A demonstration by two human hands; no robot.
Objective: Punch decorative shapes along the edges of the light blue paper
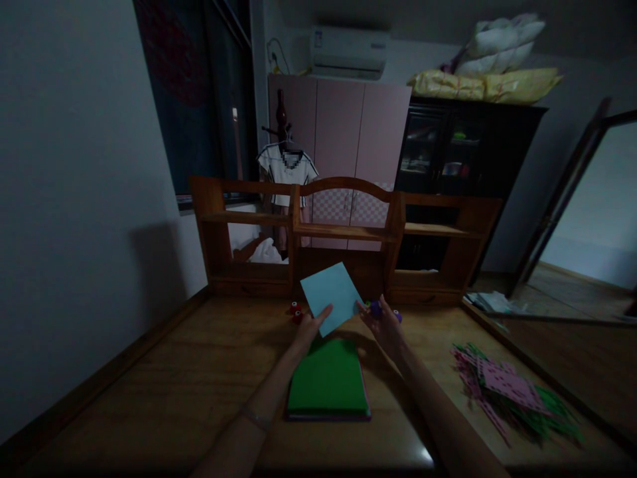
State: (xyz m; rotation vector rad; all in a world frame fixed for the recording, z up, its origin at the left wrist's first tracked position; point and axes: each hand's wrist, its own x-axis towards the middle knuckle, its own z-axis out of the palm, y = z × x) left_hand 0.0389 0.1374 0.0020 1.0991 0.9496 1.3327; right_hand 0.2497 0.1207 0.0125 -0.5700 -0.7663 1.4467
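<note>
Above a dim wooden tabletop (pixel 164 392), a person holds a light blue sheet of paper (pixel 332 295) up in the air. The left hand (pixel 311 326) pinches the sheet's lower corner, fingers closed on it. The right hand (pixel 383 323) touches the sheet's right edge and seems also to grip a small purple paper punch (pixel 375 307), though the dim light makes that hold hard to confirm. The blue sheet looks whole, with no holes or cuts visible, so the work on it appears not yet begun. Below the hands lies a stack of coloured paper (pixel 328 382), green sheet on top. Small red punches (pixel 295 311) sit on the tabletop just left of the sheet. Well off to the right lies a heap of pink and green cut paper pieces (pixel 507 392), suggesting finished work.
</note>
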